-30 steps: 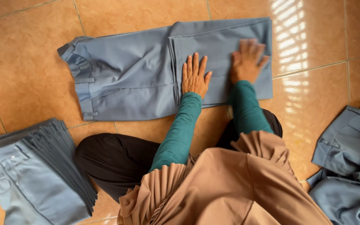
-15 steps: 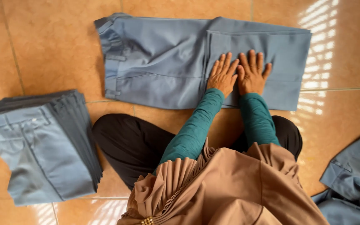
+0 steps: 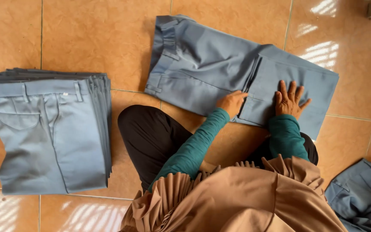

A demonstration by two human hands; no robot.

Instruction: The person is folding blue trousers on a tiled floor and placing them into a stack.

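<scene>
A pair of grey-blue trousers lies on the tiled floor in front of me, legs folded over so a doubled flap covers the right half. My left hand grips the near edge of that folded flap, fingers curled under the cloth. My right hand rests flat on top of the flap with its fingers spread. Both arms wear teal sleeves. The waistband points to the upper left.
A stack of several folded grey-blue trousers sits on the floor at my left. Loose unfolded trousers lie at the lower right. My black-clad knee and brown garment fill the lower middle. Orange floor tiles surround everything.
My left hand has gone from lying flat on the flap to curling around its near edge. The right hand stays flat. The view has shifted, bringing the stack further into sight.
</scene>
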